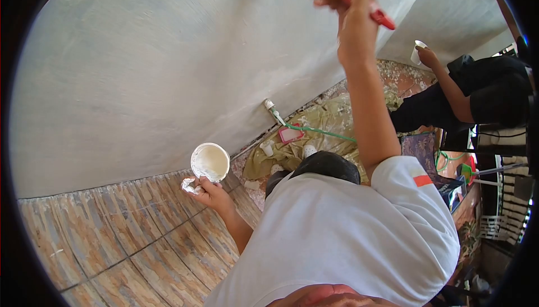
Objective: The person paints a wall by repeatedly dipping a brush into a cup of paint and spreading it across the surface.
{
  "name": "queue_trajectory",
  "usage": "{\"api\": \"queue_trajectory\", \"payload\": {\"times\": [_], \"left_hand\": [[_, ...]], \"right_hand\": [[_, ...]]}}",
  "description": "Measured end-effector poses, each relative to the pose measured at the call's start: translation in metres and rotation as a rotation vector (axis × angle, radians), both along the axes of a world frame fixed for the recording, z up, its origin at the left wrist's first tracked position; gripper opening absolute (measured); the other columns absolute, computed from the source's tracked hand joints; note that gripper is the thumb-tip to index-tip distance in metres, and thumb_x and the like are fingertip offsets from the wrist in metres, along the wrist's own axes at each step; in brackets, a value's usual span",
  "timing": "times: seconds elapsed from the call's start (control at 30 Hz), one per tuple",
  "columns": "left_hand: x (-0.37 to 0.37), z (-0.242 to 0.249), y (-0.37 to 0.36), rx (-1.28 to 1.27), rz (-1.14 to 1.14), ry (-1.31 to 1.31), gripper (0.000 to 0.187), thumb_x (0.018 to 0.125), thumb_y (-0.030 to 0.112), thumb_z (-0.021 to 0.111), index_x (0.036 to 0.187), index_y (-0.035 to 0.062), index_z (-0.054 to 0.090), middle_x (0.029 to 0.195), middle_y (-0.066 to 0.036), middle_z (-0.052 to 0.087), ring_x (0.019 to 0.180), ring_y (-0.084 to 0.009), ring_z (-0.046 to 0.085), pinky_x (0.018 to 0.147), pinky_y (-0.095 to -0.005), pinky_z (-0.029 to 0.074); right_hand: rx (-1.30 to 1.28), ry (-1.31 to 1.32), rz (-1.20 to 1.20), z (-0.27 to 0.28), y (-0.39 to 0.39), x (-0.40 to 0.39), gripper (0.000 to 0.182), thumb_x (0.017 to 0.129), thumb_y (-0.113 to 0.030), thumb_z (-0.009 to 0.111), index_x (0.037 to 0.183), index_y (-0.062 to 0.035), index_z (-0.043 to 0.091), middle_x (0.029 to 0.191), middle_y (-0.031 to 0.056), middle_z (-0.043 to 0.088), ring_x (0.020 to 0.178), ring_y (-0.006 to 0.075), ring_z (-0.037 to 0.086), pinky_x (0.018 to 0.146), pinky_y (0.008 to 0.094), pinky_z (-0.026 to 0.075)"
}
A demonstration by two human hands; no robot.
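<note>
My right hand (353, 9), raised high against the grey wall (140, 82), is closed around the red handle of a paintbrush (383, 18). The brush's bristle end is smeared by motion near the top edge. Lower down, my left hand (212, 194) grips a round white tub (194, 164) by its side. Pale paint coats the inside of the tub. Something white and crumpled, perhaps a rag or thick paint, clings to the fingers of that hand. The tub is held close to the wall, above the patterned tile floor.
A co-worker (483, 93) in dark clothes holds a white cup (418, 52) at the right. A paint-spattered olive sheet (331, 119) covers the floor by the wall. On it lie a pink-framed tray (291, 133) and a green hose (325, 133) reaching a pipe fitting (269, 105).
</note>
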State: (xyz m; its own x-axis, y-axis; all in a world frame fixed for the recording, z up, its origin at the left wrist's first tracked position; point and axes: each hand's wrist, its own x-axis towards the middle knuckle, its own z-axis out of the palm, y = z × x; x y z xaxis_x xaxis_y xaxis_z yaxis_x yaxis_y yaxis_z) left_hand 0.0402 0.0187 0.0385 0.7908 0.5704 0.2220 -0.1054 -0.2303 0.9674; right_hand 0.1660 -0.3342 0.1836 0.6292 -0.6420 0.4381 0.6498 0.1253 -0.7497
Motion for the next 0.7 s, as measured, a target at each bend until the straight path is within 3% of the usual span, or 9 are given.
{"api": "queue_trajectory", "payload": {"times": [0.03,0.13,0.2,0.23,0.37,0.47,0.57,0.6,0.7], "left_hand": [[0.002,0.003,-0.003,0.007,-0.003,0.005,0.027,0.09,0.005,0.045,0.115,0.0011,0.035,0.093,-0.007,0.052,0.066,-0.0069,0.048,0.042,-0.0161,0.034],[0.006,0.008,-0.012,-0.05,0.062,0.021,0.026,0.089,0.005,0.044,0.114,0.0005,0.036,0.094,-0.009,0.053,0.067,-0.008,0.049,0.043,-0.0165,0.036],[0.007,0.006,-0.012,0.034,0.045,0.034,0.027,0.089,0.005,0.044,0.114,0.0002,0.036,0.095,-0.01,0.053,0.068,-0.009,0.051,0.044,-0.0166,0.037],[0.008,0.007,-0.013,0.03,0.041,0.03,0.027,0.089,0.005,0.044,0.114,0.0002,0.036,0.095,-0.01,0.053,0.068,-0.009,0.051,0.044,-0.0166,0.037],[0.009,0.007,-0.021,0.02,0.024,-0.005,0.027,0.088,0.003,0.042,0.113,0.0002,0.035,0.092,-0.01,0.052,0.067,-0.0087,0.05,0.043,-0.0163,0.036],[0.007,-0.003,-0.019,-0.001,0.036,-0.007,0.026,0.088,0.004,0.042,0.112,0.001,0.036,0.092,-0.009,0.051,0.067,-0.0087,0.049,0.043,-0.0163,0.036],[0.008,-0.009,-0.017,-0.019,0.006,0.042,0.034,0.087,0.006,0.045,0.12,0.0028,0.037,0.105,-0.007,0.056,0.078,-0.0091,0.052,0.048,-0.019,0.036],[0.008,-0.006,-0.02,-0.025,0.013,0.022,0.035,0.088,0.007,0.045,0.121,0.0025,0.037,0.106,-0.007,0.055,0.081,-0.0103,0.053,0.051,-0.0198,0.039],[0.007,-0.003,-0.024,-0.053,0.031,0.057,0.036,0.088,0.007,0.045,0.123,0.0018,0.037,0.11,-0.008,0.054,0.093,-0.0142,0.055,0.062,-0.0219,0.044]], "right_hand": [[0.003,-0.182,0.004,0.017,0.0,0.0,0.026,0.094,-0.018,0.039,0.095,0.0012,0.057,0.083,0.0123,0.067,0.073,0.0196,0.064,0.071,0.0298,0.049],[-0.086,-0.299,0.054,0.013,-0.009,0.008,0.028,0.095,-0.018,0.038,0.1,0.0022,0.057,0.085,0.0134,0.066,0.07,0.0204,0.064,0.072,0.0292,0.049],[-0.085,-0.076,-0.056,-0.047,0.001,0.018,0.022,0.096,-0.022,0.044,0.092,-0.0021,0.05,0.084,0.0116,0.065,0.067,0.0173,0.062,0.066,0.0266,0.045],[0.04,0.024,-0.009,-0.083,0.007,0.02,0.023,0.097,-0.025,0.044,0.087,-0.0038,0.047,0.084,0.0106,0.065,0.065,0.015,0.06,0.065,0.0252,0.042],[0.051,0.393,-0.092,-0.211,0.017,-0.004,0.022,0.095,-0.019,0.048,0.08,-0.0035,0.045,0.078,0.009,0.064,0.058,0.0127,0.059,0.051,0.0248,0.046],[0.095,0.592,-0.083,-0.246,0.011,-0.019,0.019,0.095,-0.017,0.047,0.081,-0.0039,0.046,0.078,0.0089,0.064,0.055,0.012,0.058,0.05,0.024,0.045],[0.199,0.619,-0.036,-0.204,-0.01,-0.007,0.019,0.095,-0.019,0.044,0.083,-0.0042,0.049,0.073,0.0084,0.064,0.061,0.0117,0.058,0.062,0.0253,0.047],[0.195,0.591,-0.06,-0.155,-0.015,-0.003,0.021,0.095,-0.021,0.043,0.082,-0.0044,0.05,0.072,0.0085,0.063,0.064,0.012,0.058,0.065,0.0264,0.047],[0.036,0.195,-0.099,-0.046,-0.039,0.008,0.022,0.093,-0.02,0.042,0.083,-0.0026,0.052,0.076,0.0101,0.064,0.065,0.015,0.058,0.07,0.0285,0.047]]}}
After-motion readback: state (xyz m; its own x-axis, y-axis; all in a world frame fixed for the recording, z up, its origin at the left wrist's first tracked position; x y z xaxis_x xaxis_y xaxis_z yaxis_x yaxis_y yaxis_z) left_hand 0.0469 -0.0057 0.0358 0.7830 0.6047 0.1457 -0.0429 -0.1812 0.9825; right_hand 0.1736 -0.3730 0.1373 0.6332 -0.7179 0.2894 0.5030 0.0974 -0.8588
